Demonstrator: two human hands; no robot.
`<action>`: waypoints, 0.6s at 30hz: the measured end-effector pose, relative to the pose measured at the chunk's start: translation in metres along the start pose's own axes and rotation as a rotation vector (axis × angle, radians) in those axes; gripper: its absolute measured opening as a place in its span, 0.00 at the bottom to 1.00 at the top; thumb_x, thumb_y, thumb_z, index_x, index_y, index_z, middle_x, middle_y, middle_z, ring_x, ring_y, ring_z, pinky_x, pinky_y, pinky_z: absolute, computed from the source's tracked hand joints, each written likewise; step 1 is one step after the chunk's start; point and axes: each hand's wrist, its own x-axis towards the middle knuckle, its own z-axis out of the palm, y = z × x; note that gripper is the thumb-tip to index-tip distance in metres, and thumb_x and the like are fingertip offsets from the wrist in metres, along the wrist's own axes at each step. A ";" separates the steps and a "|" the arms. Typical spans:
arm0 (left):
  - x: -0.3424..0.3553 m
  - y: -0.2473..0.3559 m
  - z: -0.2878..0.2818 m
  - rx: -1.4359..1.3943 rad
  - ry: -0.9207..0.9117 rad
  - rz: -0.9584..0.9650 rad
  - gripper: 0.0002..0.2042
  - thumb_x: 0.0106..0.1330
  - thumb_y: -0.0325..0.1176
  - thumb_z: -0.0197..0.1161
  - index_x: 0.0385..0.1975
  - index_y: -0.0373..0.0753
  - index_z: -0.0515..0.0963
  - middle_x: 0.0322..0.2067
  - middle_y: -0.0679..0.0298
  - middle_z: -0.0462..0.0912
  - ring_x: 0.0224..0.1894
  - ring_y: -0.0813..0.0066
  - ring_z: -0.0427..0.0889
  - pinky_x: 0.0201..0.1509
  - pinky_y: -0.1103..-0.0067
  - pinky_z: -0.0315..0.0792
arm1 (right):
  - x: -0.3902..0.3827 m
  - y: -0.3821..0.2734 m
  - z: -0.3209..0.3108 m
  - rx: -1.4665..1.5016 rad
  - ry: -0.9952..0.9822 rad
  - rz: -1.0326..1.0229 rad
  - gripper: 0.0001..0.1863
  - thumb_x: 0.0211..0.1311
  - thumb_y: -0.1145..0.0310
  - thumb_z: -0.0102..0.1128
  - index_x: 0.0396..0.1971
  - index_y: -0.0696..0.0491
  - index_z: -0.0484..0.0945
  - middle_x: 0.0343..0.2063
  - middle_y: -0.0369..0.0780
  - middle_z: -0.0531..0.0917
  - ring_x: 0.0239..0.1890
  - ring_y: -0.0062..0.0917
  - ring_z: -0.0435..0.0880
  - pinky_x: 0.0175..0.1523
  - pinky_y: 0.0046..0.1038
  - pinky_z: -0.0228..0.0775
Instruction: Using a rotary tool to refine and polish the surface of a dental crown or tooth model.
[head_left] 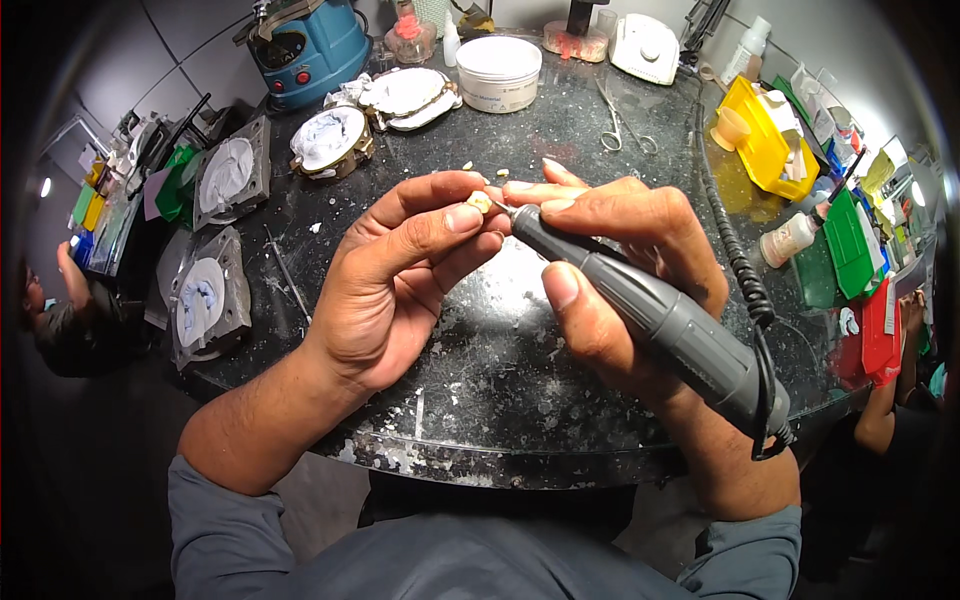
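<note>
At centre, the left hand's (385, 265) thumb and forefinger pinch a small yellowish piece (480, 202), partly covered; the right hand's (668, 225) fingers wrap a grey drill (655, 308). Print marks the white tub (492, 94), upper centre, and blue machine (318, 45), upper left.

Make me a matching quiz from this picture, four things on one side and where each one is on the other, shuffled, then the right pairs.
Things:
1. thick dark grey handheld rotary tool
2. small yellowish lump
3. silver metal scissors
4. blue boxy machine with a red button

Places:
A. on the speckled black tabletop, right of the round white plastic tub
B. gripped in the right hand
C. at the picture's upper left
D. pinched in the left hand's fingertips

Pairs: 1-B, 2-D, 3-A, 4-C
</note>
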 end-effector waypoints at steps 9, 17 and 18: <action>0.000 -0.002 0.000 0.008 0.039 0.002 0.11 0.62 0.24 0.58 0.44 0.31 0.74 0.39 0.57 0.80 0.42 0.72 0.81 0.52 0.80 0.77 | -0.001 0.003 0.001 -0.005 -0.012 -0.030 0.14 0.54 0.73 0.57 0.40 0.62 0.69 0.35 0.49 0.81 0.44 0.36 0.82 0.60 0.44 0.63; 0.000 -0.001 0.000 -0.001 0.037 -0.006 0.11 0.62 0.24 0.58 0.44 0.32 0.74 0.39 0.57 0.80 0.42 0.73 0.81 0.51 0.81 0.77 | 0.000 0.002 0.001 0.020 0.000 -0.011 0.14 0.54 0.74 0.58 0.39 0.62 0.69 0.35 0.50 0.81 0.44 0.36 0.82 0.60 0.45 0.63; 0.000 -0.002 0.000 0.004 0.040 -0.005 0.11 0.62 0.24 0.58 0.44 0.32 0.74 0.39 0.57 0.80 0.42 0.73 0.81 0.51 0.81 0.77 | 0.000 0.002 0.001 0.015 -0.002 -0.014 0.14 0.54 0.74 0.58 0.40 0.62 0.70 0.35 0.49 0.81 0.44 0.36 0.82 0.60 0.45 0.63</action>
